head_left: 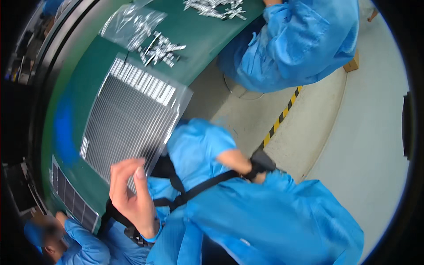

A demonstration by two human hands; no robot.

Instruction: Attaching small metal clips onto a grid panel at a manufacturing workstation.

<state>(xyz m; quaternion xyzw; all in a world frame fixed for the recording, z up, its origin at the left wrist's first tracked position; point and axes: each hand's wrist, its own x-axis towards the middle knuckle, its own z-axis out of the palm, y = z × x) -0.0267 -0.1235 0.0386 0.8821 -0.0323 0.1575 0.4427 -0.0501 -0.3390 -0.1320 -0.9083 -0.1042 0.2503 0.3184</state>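
- Left hand (132,190): released; fingers loosely bent, a gap between them and the thumb; raised in front of the near end of the striped sheet; contact with it cannot be told.
- Right hand (234,161): blurred, against blue cloth, fingers hidden; whether clenched, released or grasping cannot be told.
- Striped sheet (128,119): four-sided, parallel silvery strips with clear film at its edges; flat on the counter, beyond the left hand; bright white blocks in a band along its far end, a few more at its left edge.
- Counter (190,53): green top, curved by the lens.
- Near pile of silvery strips (163,51): loose, crossed; just beyond the striped sheet.
- Clear plastic bag (130,26): crumpled, beside the near pile, silvery pieces showing at it.
- Far pile of silvery strips (216,8): at the upper edge of the view.
- Dark panel (73,194): narrow, divided by pale lines; lower left on the counter.
- Co-worker, lower left (86,245): blue cap and sleeve, one hand near the dark panel.
- Co-worker, upper right (304,39): blue smock, beside the counter.
- Black wrist device (263,162): on the right wrist.
- Black straps (198,192): across the wearer's blue smock (265,221).
- Floor tape (282,117): black-and-yellow, diagonal bands.
- Cardboard box (352,62): brown, partly behind the upper co-worker.
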